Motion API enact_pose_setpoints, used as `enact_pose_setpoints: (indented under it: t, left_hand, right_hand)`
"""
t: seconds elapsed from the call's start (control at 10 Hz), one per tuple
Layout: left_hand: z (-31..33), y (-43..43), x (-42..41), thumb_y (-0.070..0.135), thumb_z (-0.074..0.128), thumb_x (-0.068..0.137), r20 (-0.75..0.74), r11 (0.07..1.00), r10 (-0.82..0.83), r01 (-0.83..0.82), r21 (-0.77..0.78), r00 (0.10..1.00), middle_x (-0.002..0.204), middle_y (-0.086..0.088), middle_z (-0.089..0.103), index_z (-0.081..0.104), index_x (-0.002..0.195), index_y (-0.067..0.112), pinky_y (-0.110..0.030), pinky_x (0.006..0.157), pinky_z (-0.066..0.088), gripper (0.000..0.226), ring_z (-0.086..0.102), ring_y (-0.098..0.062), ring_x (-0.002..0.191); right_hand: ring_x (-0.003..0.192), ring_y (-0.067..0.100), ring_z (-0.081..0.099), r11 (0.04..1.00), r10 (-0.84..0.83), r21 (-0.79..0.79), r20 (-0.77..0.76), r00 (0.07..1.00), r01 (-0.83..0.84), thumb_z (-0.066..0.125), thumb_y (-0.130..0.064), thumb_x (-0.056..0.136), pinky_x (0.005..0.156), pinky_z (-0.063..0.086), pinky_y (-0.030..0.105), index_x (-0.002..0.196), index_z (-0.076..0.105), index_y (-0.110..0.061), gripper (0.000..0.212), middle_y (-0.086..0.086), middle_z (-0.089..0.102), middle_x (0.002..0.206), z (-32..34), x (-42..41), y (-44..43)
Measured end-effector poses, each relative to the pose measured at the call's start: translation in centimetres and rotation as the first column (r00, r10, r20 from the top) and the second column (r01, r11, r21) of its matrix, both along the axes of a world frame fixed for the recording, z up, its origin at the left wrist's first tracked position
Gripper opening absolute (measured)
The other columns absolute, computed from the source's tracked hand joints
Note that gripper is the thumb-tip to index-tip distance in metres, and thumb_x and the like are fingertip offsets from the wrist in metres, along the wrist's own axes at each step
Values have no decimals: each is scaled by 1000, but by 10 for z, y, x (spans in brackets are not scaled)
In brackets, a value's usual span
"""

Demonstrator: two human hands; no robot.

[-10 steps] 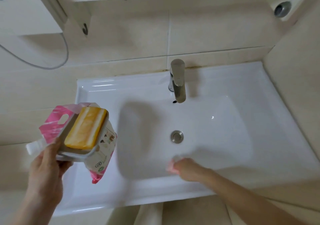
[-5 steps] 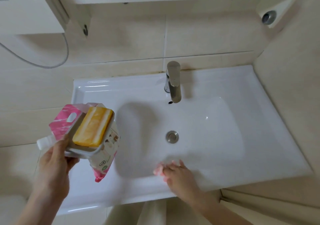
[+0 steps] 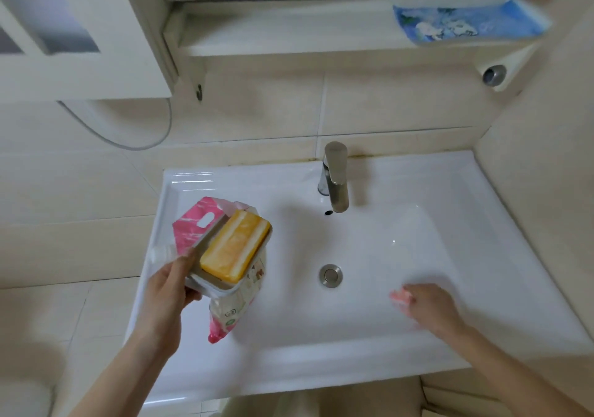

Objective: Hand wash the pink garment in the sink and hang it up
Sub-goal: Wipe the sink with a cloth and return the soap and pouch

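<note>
The left hand (image 3: 167, 291) is raised over the left side of the white sink (image 3: 321, 368), thumb on top and fingers curled underneath, gripping 2 things at once: a pale soap dish (image 3: 221, 289) carrying 1 yellow-orange soap bar (image 3: 236, 246), and beneath it a pink-and-white spouted pouch (image 3: 193, 224) that hangs down below the dish. The dish is tilted, its far end higher.

The right hand (image 3: 430, 310) is down in the basin, near the front right of the drain stopper (image 3: 330, 275), seen from the back with the fingers bent round the pink garment (image 3: 400, 297). Only a small bunched bit of it pokes out past the fingertips (motion blur smears that spot, so its shape is unclear), and it sits low against the basin floor.

A brushed-metal faucet (image 3: 336, 175) stands at the back rim, spout pointing toward the drain stopper. Above, on the white shelf (image 3: 289, 37), a blue patterned item (image 3: 466, 24) lies at the right end.
</note>
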State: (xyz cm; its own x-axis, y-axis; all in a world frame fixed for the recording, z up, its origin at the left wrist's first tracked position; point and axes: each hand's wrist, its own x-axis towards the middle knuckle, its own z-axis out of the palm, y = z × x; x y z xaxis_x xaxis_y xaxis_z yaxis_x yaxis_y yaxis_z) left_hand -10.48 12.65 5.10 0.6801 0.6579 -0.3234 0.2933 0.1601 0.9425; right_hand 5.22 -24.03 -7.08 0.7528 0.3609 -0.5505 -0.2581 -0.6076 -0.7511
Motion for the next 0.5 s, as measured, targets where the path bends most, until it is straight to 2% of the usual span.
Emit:
enact_pose_setpoints:
  t: [0.1,0.2,0.3,0.4,0.5]
  left_hand:
    - [5,-6,5,36,53,94,23,1000,-23,23,0,999,80,-18,51,60,94,-7,-33,64,37,44,42,-26,75]
    - [9,-10,12,56,56,78,62,995,-96,95,12,993,76,-16,51,57,96,-12,-31,61,38,70,44,-21,68]
    - [17,-14,23,51,50,76,91,994,-106,105,13,990,67,-11,44,57,99,-14,-21,52,36,69,42,-9,53]
    - [28,-12,36,54,54,74,133,991,-134,134,10,982,71,-12,43,58,100,-11,-18,49,34,70,39,-14,57]
    - [43,-10,49,68,51,67,184,989,-147,142,44,972,75,-12,44,60,97,-5,-17,48,33,80,37,-12,57]
  right_hand:
    - [81,28,71,962,-55,264,-80,995,74,51,-3,86,74,56,40,92,75,-13,26,7,75,88,55,-17,79]
    - [101,26,65,827,117,561,-253,960,47,51,-34,90,85,51,35,111,68,-10,35,17,68,107,99,-19,134]
    - [117,23,56,770,138,632,-305,942,91,36,-46,98,99,45,32,129,52,2,60,29,52,130,121,-12,168]
    - [123,19,55,738,44,647,-332,942,194,37,-49,97,108,38,37,133,53,-9,56,15,59,131,129,-12,184]
    - [117,17,60,681,-23,691,-311,950,243,35,-44,101,98,46,34,131,55,-14,47,4,65,123,145,-10,187]
